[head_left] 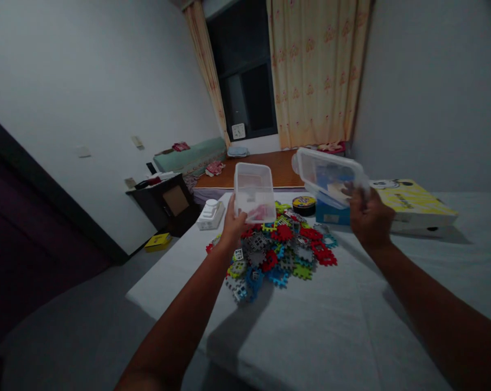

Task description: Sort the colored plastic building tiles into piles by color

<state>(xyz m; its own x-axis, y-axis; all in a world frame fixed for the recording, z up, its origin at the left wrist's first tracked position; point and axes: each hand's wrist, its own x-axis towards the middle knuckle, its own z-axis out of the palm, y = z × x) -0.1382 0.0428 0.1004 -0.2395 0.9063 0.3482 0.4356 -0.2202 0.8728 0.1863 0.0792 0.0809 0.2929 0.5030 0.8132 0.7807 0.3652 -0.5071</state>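
So, we've got both hands full over the white-covered table (310,331) right now. Our left hand (234,224) is gripping a clear plastic container (253,187) by its lower left corner, thumb on the near side, tilted so its rim faces us. Some pinkish red shows through near the bottom, but we can't tell if that's inside or behind it. Our right hand (371,216) is closed on the right end of another clear plastic piece (327,169), rimmed and slanted; can't say whether it's a lid or a box, it's kinda blurry. Both are up off the table, well apart. Between our arms sits a heap of toothed plastic tiles (284,239), red, grey, blue and lime. Just beyond it there's a round tin (303,205), next to a blue box (323,216).
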